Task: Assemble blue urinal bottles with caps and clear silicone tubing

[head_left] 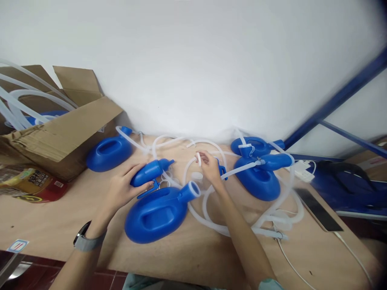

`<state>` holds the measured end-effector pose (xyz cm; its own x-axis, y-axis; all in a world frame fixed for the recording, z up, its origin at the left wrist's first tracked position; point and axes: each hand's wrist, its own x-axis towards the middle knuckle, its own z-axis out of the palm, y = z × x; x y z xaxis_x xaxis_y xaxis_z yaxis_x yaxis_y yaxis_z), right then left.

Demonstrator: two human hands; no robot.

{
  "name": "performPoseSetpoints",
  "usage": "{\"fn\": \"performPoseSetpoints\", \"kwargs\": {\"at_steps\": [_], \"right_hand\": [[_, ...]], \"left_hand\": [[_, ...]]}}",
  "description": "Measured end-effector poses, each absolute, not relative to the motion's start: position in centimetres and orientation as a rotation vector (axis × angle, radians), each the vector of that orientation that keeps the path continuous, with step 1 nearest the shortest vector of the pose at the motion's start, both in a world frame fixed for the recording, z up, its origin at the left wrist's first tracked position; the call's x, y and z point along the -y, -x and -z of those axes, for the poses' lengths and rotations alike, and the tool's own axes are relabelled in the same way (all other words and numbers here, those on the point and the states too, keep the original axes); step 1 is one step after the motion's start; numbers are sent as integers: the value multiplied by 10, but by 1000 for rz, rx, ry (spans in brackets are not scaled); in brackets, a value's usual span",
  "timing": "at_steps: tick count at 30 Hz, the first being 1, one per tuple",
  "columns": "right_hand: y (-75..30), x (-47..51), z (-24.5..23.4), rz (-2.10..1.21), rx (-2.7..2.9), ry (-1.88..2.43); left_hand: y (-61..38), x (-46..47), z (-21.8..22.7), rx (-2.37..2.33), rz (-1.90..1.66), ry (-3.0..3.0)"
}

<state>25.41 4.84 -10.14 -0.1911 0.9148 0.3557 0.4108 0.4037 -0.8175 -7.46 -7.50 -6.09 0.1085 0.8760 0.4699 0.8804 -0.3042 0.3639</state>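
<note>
My left hand (125, 187) is wrapped around a blue funnel-shaped plastic piece (151, 171) on the table. Just below it lies a blue plastic bottle (157, 215) with an open neck pointing right. My right hand (210, 165) pinches the end of a clear white tube (198, 158) that loops over the table. A small white cap (197, 176) sits by my right hand. A grey watch is on my left wrist.
Two more blue bottles (256, 173) with tubes lie at the right, another blue bottle (109, 153) at the left. An open cardboard box (57, 129) holds tubes at far left. A phone (317, 209) and white cable lie at right, blue metal frame (335, 100) behind.
</note>
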Motion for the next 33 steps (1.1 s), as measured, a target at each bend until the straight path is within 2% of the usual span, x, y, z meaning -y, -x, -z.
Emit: {"fn": "performPoseSetpoints", "kwargs": {"at_steps": [6,13,17,23,33], "right_hand": [[-259,-16,56,-880,1511,973],[-247,10,34,-824,1443,818],[-246,21,30,-972,1337,710],[-238,37,29,-863,1450,804],[-240,51,22,-847,1672,726]], "left_hand": [[25,47,28,1449,975,2540],[-21,28,-1,1071,1159,2610],[-30,27,-3,990,1222,2595],[-31,30,2,950,1229,2645],[-29,40,-5,947,1292,2621]]}}
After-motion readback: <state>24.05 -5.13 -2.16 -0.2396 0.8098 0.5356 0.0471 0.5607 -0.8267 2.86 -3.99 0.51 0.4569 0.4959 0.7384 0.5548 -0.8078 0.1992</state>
